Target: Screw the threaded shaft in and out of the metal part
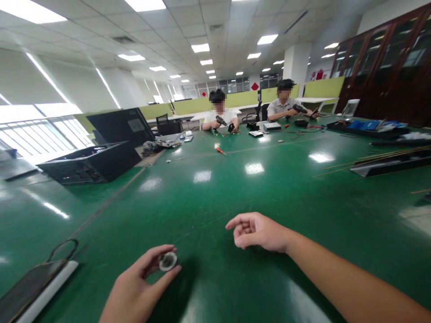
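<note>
Near the bottom of the head view, my left hand (pixel 139 280) pinches a small round piece (pixel 168 261) between thumb and fingertips. The piece has a whitish ring and a darker middle; its exact kind is unclear. My right hand (pixel 256 231) hovers over the green table (pixel 215 193), to the right of and farther out than the left. Its index finger points left, the other fingers curl loosely, and nothing shows in its grasp.
A dark case with a cord loop (pixel 37 287) lies at the lower left. Beyond it stands an opened black computer case (pixel 90 161). An orange-handled screwdriver (pixel 221 151) lies farther out. Two people (pixel 220 117) work across the table. Metal channels (pixel 387 163) lie at right.
</note>
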Tool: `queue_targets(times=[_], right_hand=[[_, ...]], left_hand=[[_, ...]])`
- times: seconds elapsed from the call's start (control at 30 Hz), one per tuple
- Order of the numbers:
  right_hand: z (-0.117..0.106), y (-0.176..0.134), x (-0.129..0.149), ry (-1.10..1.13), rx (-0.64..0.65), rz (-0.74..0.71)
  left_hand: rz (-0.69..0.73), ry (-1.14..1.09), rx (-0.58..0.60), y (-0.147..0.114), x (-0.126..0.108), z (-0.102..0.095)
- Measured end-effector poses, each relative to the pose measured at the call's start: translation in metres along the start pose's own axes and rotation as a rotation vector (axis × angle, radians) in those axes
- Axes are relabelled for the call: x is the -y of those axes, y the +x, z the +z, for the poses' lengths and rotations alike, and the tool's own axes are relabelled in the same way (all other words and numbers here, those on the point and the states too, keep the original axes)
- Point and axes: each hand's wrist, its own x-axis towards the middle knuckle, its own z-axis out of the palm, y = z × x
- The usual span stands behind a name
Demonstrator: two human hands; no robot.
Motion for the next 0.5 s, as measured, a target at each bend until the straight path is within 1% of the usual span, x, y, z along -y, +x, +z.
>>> queue_targets(times=[0.03, 0.1, 0.17, 0.23, 0.3, 0.37, 0.43, 0.5], right_hand=[[-0.004, 0.0, 0.007, -0.012, -0.07, -0.032], [-0.014, 0.002, 0.017, -0.022, -0.213, -0.085], [-0.026, 0.004, 0.019, -0.056, -0.339, -0.117], [-0.041, 0.003, 0.012, -0.205, -0.414, -0.15], [-0.055, -0.002, 0.0, -0.389, -0.472, -0.178], [-0.065, -0.008, -0.012, -0.528, -0.487, -0.193], [-0.069, -0.013, -0.021, -0.685, -0.495, -0.21], [-0.068, -0.015, -0.025, -0.808, -0.45, -0.212]], left_hand=[[0.037, -0.013, 0.102, 0.009, -0.012, 0.012], [0.138, -0.047, 0.243, 0.029, -0.041, 0.037], [0.232, -0.083, 0.323, 0.049, -0.068, 0.064], [0.312, -0.095, 0.365, 0.065, -0.085, 0.091], [0.368, -0.098, 0.388, 0.077, -0.09, 0.114], [0.402, -0.125, 0.402, 0.084, -0.083, 0.132], [0.427, -0.177, 0.426, 0.088, -0.072, 0.144], [0.449, -0.228, 0.468, 0.091, -0.062, 0.15]])
